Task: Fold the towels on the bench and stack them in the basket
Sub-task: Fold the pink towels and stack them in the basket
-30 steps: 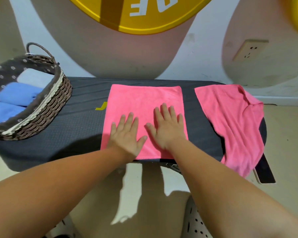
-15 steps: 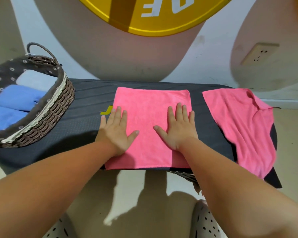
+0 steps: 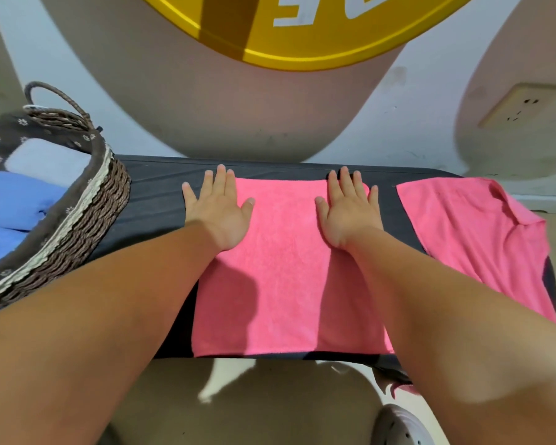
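A pink towel (image 3: 283, 268) lies flat in the middle of the dark bench (image 3: 154, 200). My left hand (image 3: 217, 208) presses flat on its far left corner, fingers straight and partly over the bench. My right hand (image 3: 349, 208) lies flat on its far right corner. A second pink towel (image 3: 482, 239) lies rumpled on the bench's right end, hanging over the edge. A wicker basket (image 3: 87, 213) with a dark flowered lining stands on the left end and holds folded blue towels (image 3: 10, 200) and a pale one (image 3: 45, 162).
The wall rises directly behind the bench, with a yellow sign (image 3: 302, 30) above and a socket (image 3: 520, 104) at the right. Below the bench's near edge is bare floor, with a perforated shoe (image 3: 405, 425) at the bottom right.
Both hands have slid apart and away from me, from the towel's middle to its far corners. The view has come closer to the bench.
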